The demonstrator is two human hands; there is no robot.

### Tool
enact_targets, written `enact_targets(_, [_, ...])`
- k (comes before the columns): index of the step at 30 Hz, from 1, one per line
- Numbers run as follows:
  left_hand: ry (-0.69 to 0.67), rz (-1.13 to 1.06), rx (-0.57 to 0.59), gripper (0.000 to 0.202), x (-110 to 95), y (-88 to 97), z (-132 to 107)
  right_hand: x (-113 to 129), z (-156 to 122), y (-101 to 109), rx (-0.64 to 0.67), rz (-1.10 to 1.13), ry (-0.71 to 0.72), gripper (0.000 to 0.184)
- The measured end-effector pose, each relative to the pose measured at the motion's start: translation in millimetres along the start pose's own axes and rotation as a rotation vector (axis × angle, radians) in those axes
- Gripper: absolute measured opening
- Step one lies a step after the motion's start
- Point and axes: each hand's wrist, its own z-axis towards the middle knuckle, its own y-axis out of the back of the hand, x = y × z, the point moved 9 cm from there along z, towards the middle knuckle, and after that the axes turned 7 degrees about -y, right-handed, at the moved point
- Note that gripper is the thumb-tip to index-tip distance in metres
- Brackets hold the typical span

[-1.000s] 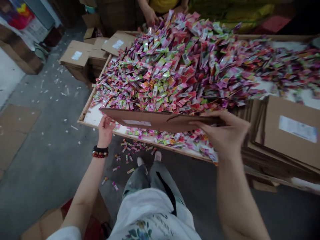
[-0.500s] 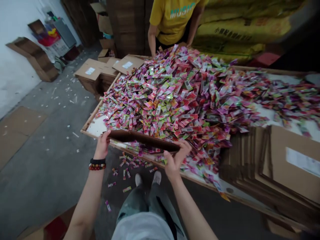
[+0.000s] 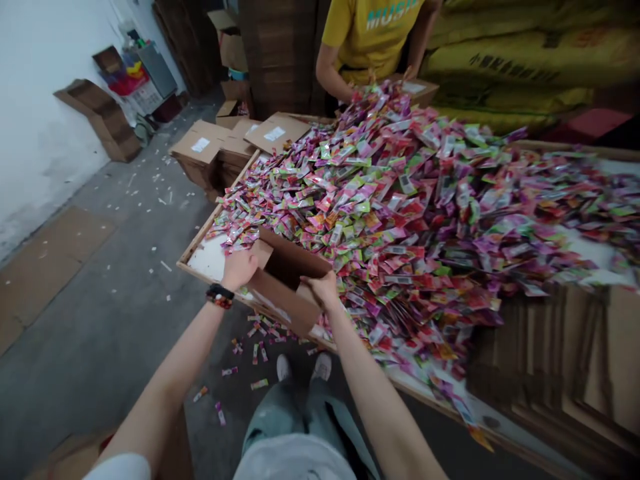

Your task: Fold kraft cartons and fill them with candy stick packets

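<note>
A small brown cardboard box (image 3: pixel 285 300) stands opened out at the near edge of the table, its dark inside facing up. My left hand (image 3: pixel 240 269) grips its left end, near a short flap. At the other end my right hand (image 3: pixel 323 288) holds the box, fingers over the right flap and rim. Right behind the box rises a large heap of small wrapped packets (image 3: pixel 370 200) in pink, purple, green and orange. Some packets lie against the box. The box's bottom is hidden in shadow.
Flat folded cartons (image 3: pixel 550 347) stand on the table's right. Across the heap a person in a yellow shirt (image 3: pixel 380 33) works beside another box (image 3: pixel 420 90). More cartons (image 3: pixel 200 143) are stacked at the far left corner. Loose packets (image 3: pixel 260 384) lie on the floor near my feet.
The flat carton between my hands has been opened into a box. Both hands have come closer together. The view has shifted, and a box now shows by the other person.
</note>
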Motion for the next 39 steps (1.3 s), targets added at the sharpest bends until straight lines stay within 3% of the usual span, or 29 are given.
enact_targets(2, [0.020, 0.079, -0.045, 0.025, -8, -7.8, 8, 10, 9, 0, 0.225, 0.113, 0.047, 0.078])
enact_targets(5, [0.096, 0.161, -0.218, 0.039, -4, -6.5, 6, 52, 15, 11, 0.387, 0.081, 0.194, 0.085])
enact_targets(9, [0.117, -0.105, -0.550, 0.053, 24, 12.0, -11, 103, 1, 1, 0.489, -0.240, 0.428, 0.097])
enact_targets(11, [0.077, -0.235, -0.590, 0.061, 35, 16.2, -14, 105, -17, -16, 0.501, -0.454, 0.523, 0.100])
enact_targets(13, [0.015, -0.187, -0.440, 0.062, 34, 9.5, -10, 95, -35, -33, 0.489, -0.630, 0.586, 0.101])
enact_targets(16, [-0.184, 0.113, -0.051, 0.057, 6, -20.4, -3, 77, -48, -48, 0.463, -0.736, 0.601, 0.105])
enact_targets(18, [-0.267, 0.262, 0.106, 0.060, -9, -38.6, -1, 65, -47, -52, 0.475, -0.767, 0.562, 0.108])
enact_targets(21, [-0.247, 0.342, 0.163, 0.066, -21, -52.0, 7, 54, -34, -54, 0.496, -0.796, 0.504, 0.106])
enact_targets(24, [-0.258, 0.320, 0.141, 0.064, -31, -51.5, 19, 45, -20, -53, 0.527, -0.826, 0.445, 0.095])
enact_targets(26, [-0.369, 0.248, 0.194, 0.062, -42, -49.1, 25, 39, -16, -51, 0.576, -0.855, 0.380, 0.092])
enact_targets(28, [-0.538, 0.187, 0.356, 0.077, -55, -50.4, 24, 42, -21, -46, 0.584, -0.842, 0.373, 0.091])
enact_targets(30, [-0.680, 0.210, 0.545, 0.106, -62, -53.3, 15, 56, -32, -37, 0.483, -0.776, 0.436, 0.087])
enact_targets(32, [-0.795, 0.298, 0.656, 0.129, -66, -55.5, 5, 69, -48, -20, 0.264, -0.685, 0.492, 0.080])
enact_targets(35, [-1.012, 0.383, 0.698, 0.130, -83, -54.3, -14, 71, -89, 18, -0.127, -0.478, 0.540, 0.058])
enact_targets(37, [-1.095, 0.380, 0.679, 0.123, -95, -42.5, -23, 49, -120, 47, -0.349, -0.281, 0.507, 0.046])
enact_targets(39, [-1.062, 0.320, 0.613, 0.119, -101, -15.8, -23, 8, -145, 70, -0.499, -0.115, 0.369, 0.046])
